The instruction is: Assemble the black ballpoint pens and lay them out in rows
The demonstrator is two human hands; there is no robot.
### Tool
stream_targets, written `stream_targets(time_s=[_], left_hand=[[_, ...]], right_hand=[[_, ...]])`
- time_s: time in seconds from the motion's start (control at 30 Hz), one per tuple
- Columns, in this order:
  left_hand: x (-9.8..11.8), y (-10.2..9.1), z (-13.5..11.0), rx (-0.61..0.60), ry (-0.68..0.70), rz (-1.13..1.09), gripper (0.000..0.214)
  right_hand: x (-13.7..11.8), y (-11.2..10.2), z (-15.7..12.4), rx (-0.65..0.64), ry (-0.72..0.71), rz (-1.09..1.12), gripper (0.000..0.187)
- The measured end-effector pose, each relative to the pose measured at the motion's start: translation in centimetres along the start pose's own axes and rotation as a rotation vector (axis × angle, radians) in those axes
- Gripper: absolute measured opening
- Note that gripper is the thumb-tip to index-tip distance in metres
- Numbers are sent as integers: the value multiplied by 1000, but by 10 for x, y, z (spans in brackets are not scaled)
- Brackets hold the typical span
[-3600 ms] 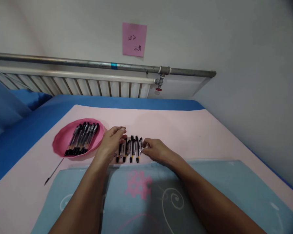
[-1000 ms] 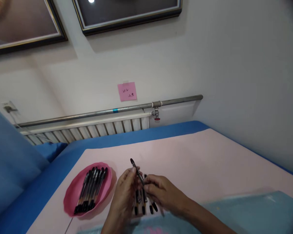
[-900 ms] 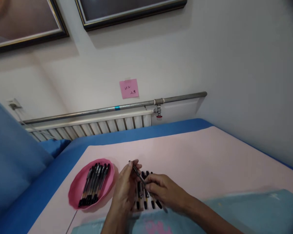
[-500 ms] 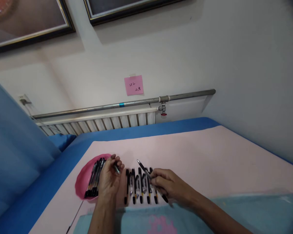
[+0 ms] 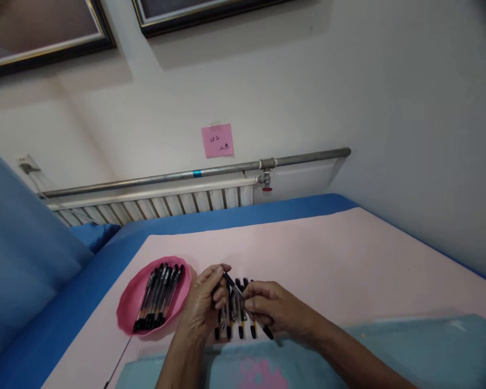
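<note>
My right hand (image 5: pixel 277 308) grips a black-ended pen (image 5: pixel 237 292) by its barrel, tilted with its upper end toward my left hand (image 5: pixel 204 302). My left fingers are closed at that upper end, on what looks like the pen's black cap (image 5: pixel 227 277). Below both hands, several pens (image 5: pixel 241 327) lie side by side on the pink surface, with small clear and metallic parts between them, partly hidden by my fingers. Left of my left hand is a pink scalloped bowl (image 5: pixel 123 316) holding several capped black pens (image 5: pixel 157 297).
The pink mat (image 5: pixel 308 259) covers a blue table (image 5: pixel 308 202). A teal cloth (image 5: pixel 409 346) runs along the near edge. A thin stick-like object (image 5: pixel 117 363) lies at the near left. Behind stand a radiator (image 5: pixel 178 204) and a pipe (image 5: pixel 146 182); a blue curtain (image 5: pixel 20 259) hangs at the left.
My left hand has moved right from beside the bowl to the upper end of the pen, which showed a bare tip before. More of the bowl's pens now show.
</note>
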State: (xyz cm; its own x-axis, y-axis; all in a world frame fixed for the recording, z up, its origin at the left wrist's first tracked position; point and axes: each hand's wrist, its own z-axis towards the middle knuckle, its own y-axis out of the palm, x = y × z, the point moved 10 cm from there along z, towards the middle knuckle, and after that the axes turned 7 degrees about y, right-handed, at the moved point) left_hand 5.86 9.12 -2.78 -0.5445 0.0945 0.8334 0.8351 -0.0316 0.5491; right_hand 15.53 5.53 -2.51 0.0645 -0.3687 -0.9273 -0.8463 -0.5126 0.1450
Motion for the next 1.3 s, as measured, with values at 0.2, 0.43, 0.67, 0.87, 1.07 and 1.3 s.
stream_targets(time_s=[0.2, 0.43, 0.67, 0.87, 1.07, 1.3], left_hand=[[-1, -3, 3, 62, 29, -43, 31], [3, -8, 5, 79, 74, -46, 30], [1, -3, 6, 27, 77, 12, 31], [1, -4, 5, 51, 102, 7, 31], [1, 0, 4, 5, 91, 58, 26], [1, -1, 4, 19, 90, 62, 24]], right_hand=[[-12, -2, -3, 45, -69, -34, 15], [-4, -6, 0, 76, -36, 4, 14], [7, 9, 3, -55, 66, 100, 33], [-13, -21, -6, 328, -147, -106, 15], [6, 6, -2, 9, 76, 88, 25], [-16, -19, -8, 329, -164, -147, 13]])
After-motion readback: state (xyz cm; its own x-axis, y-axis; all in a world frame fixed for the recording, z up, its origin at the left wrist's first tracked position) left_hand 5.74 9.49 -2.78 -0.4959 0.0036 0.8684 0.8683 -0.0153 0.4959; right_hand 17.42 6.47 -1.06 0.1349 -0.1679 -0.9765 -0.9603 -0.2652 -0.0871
